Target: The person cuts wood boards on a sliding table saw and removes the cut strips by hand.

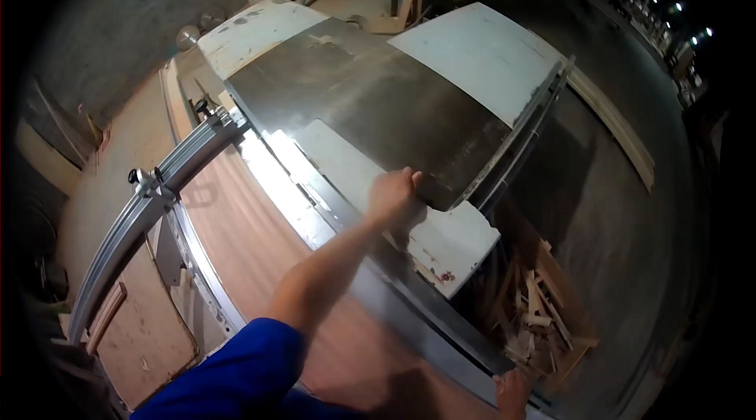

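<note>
Saw table (pixel 480 50) — white, wide, fills my view. Dark panel (pixel 370 109) lies flat across it, near corner overhanging. Scrap-wood bin (pixel 539 314) at lower right. My left hand (pixel 394 195) — fingers curled over the panel's near edge. My right hand (pixel 513 392), barely in view; grip unclear.

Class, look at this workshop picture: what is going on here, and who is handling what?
A person in a blue sleeve leans over a large table saw in a woodworking shop. Their left hand grips the near edge of a dark flat panel that lies on the machine's top. The right hand shows only partly at the bottom edge, resting near the table's rim; whether it holds anything cannot be told. A long metal fence rail curves along the left, and wood offcuts are piled beside the machine on the right.
</note>
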{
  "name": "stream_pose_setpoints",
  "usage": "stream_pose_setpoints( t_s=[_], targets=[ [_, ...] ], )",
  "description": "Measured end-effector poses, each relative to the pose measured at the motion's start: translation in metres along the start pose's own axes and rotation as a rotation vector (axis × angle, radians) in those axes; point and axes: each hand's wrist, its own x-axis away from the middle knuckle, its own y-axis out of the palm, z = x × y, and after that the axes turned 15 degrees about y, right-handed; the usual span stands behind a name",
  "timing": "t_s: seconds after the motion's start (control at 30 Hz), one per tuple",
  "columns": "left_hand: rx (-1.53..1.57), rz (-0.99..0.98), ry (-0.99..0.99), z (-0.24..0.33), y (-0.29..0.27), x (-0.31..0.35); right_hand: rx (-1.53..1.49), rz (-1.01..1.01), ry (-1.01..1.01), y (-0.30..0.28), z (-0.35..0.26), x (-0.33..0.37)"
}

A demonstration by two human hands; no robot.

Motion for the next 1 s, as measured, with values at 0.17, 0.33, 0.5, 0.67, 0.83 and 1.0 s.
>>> stream_pose_setpoints(
  t_s=[0.17,0.33,0.5,0.67,0.83,1.0],
  targets=[
    [-0.049,-0.115,-0.083,0.010,-0.017,-0.003,-0.019,-0.030,0.028,0.013,0.001,-0.010],
    [-0.139,-0.127,-0.092,0.011,-0.008,-0.004,-0.076,0.031,-0.040,0.008,-0.004,-0.010],
    [-0.154,-0.097,-0.028,-0.021,0.032,-0.012,-0.005,0.007,-0.005,-0.001,-0.002,-0.003],
    [-0.393,-0.124,0.051,-0.048,0.009,-0.005,-0.122,0.062,-0.124,-0.009,-0.023,-0.033],
    [-0.350,-0.120,0.021,-0.022,0.048,-0.013,-0.033,0.043,-0.031,0.004,0.002,-0.009],
    [-0.216,-0.012,0.036,-0.021,0.036,-0.011,-0.100,0.038,0.017,0.015,-0.003,-0.008]
  ],
)
